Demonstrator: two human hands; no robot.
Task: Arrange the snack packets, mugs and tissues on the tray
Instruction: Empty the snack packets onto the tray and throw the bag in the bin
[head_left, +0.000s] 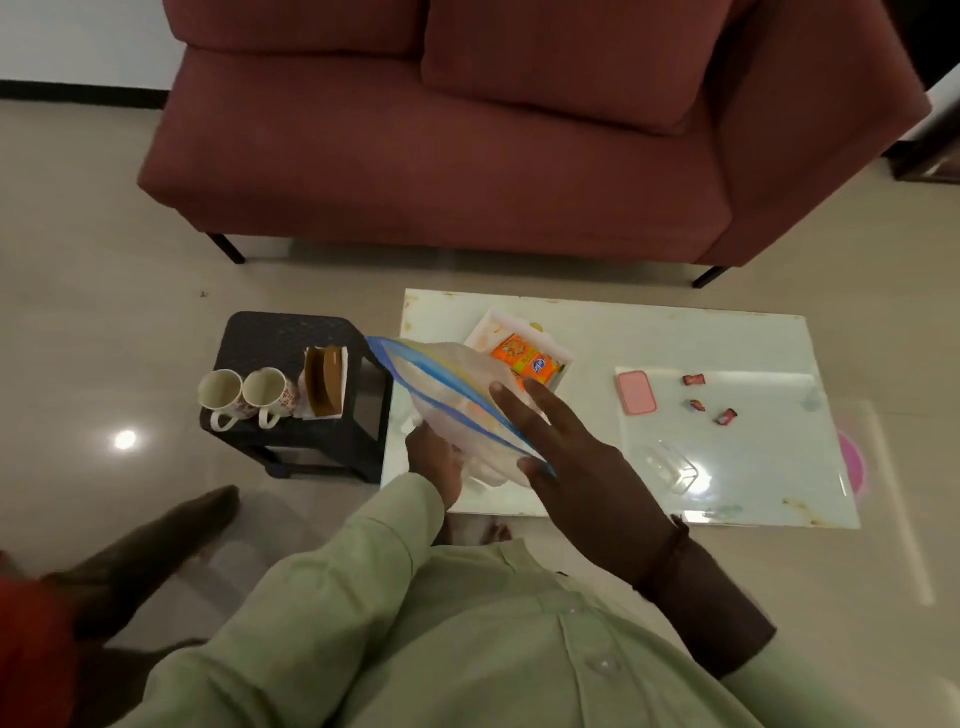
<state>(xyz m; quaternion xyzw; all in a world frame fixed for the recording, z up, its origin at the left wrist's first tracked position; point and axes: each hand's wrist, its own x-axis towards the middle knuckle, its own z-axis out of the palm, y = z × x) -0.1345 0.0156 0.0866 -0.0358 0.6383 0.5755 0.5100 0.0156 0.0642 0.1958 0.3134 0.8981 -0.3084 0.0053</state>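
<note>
On the dark stool (291, 353) at the left, two mugs (249, 397) are stood side by side, just beside a brown tissue holder (326, 382). A clear zip bag (457, 405) with a blue seal is held over the near left part of the table (727, 467): its underside is gripped by the left hand (434, 462), while the right hand (561, 447) is laid against its upper edge with fingers spread, steadying rather than clenching. Beyond the bag, the white tray (498, 325) is seen on the table, with an orange snack packet (527, 361) already lying in it. Further right, a pink case (637, 392) and small red sweets (709, 400) are scattered well apart from the tray. The step in hand is judged to be emptying packets into the tray; the bag's mouth is best kept directly over the tray and tilted gently, so nothing is spilled onto the glass.
</note>
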